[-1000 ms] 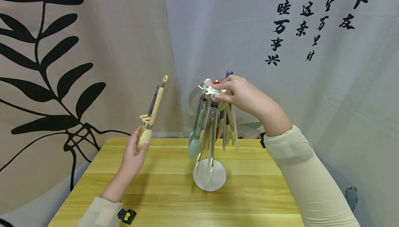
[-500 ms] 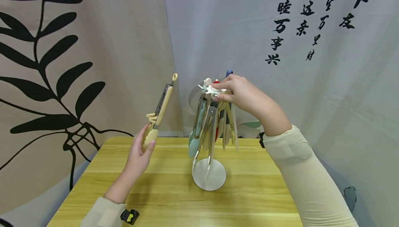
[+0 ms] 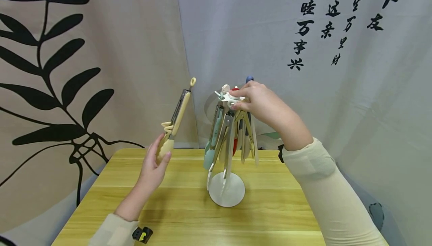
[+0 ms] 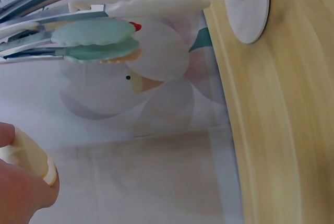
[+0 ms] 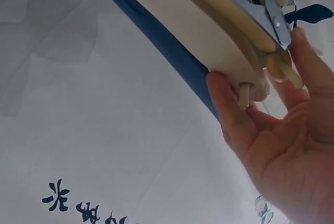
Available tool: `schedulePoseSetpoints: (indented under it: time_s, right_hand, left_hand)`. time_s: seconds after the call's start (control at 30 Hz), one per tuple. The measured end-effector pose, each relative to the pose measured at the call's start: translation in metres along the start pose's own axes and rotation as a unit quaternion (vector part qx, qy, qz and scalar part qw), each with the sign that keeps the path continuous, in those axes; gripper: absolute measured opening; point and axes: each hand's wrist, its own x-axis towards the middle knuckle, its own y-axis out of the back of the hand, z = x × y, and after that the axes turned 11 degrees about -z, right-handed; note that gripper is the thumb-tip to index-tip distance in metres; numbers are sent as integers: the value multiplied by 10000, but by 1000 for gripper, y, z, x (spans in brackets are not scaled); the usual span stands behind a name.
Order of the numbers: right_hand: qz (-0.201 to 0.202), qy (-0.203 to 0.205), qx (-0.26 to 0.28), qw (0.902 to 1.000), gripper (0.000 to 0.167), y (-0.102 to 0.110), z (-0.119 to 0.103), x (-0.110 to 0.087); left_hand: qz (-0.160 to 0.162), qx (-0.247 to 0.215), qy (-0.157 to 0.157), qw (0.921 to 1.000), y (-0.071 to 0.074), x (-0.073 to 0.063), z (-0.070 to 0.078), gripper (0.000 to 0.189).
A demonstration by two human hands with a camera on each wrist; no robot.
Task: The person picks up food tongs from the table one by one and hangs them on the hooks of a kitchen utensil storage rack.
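Note:
My left hand (image 3: 153, 167) grips pale yellow tongs (image 3: 180, 114) by their scalloped tips, the hanging ring pointing up and leaning right. These tongs are apart from the rack, to its left. At the top of a rotating utensil rack, my right hand (image 3: 261, 101) holds the white hook crown (image 3: 233, 98) between thumb and fingers. Mint-green tongs (image 3: 214, 129) hang on the left side of the rack. White-tipped tongs (image 3: 230, 137) hang at the front, in line with the post. In the left wrist view, only a yellow tip (image 4: 28, 156) shows in my fingers.
The rack's round white base (image 3: 233, 193) stands on the wooden table (image 3: 270, 201). More utensils hang behind and to the right, among them yellow scissor-like tongs (image 3: 249, 129) and a blue-handled one (image 3: 249, 78). A printed curtain (image 3: 135, 51) hangs right behind the table.
My left hand has moved right and slightly up, bringing the yellow tongs nearer the rack. The right hand stays on the crown, and the front tongs have swung slightly left.

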Motion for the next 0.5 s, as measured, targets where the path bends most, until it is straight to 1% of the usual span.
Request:
schedulePoseSetpoints:
  time_s: [0.23, 0.4, 0.5]
  right_hand:
    - [100, -191, -179, 9996, 50, -1, -5, 0]
    - [260, -265, -253, 9990, 49, -3, -9, 1]
    - [343, -358, -252, 9985, 48, -5, -11, 1]
  left_hand:
    - [-118, -144, -162, 9997, -5, 0, 1, 58]
    - [-186, -150, -265, 9994, -7, 0, 1, 58]
    - [-228, -262, -329, 9989, -7, 1, 1, 58]
